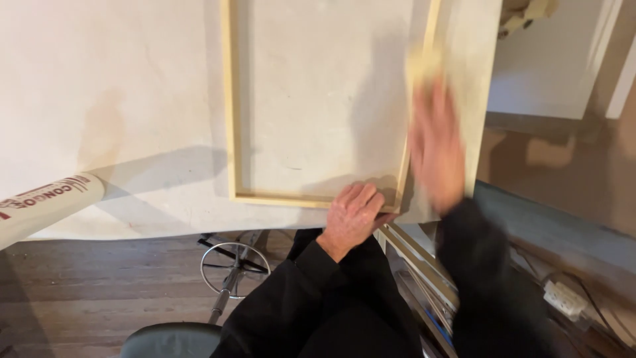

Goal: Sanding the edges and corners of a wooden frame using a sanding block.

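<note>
A pale wooden frame (230, 119) lies flat on a white-covered table (132, 99). My left hand (352, 212) presses down on the frame's near rail close to its right corner, fingers curled over the wood. My right hand (436, 149) is blurred with motion along the frame's right rail, fingers closed on a small yellowish pad (423, 65) that rubs against the wood. Both arms wear black sleeves.
A white cardboard tube (46, 202) pokes in over the table's left edge. Under the table stand a stool with a metal ring footrest (235, 265) and a dark seat (172, 339). Flat frames lean below at right, and a white power strip (564, 299) lies on the floor.
</note>
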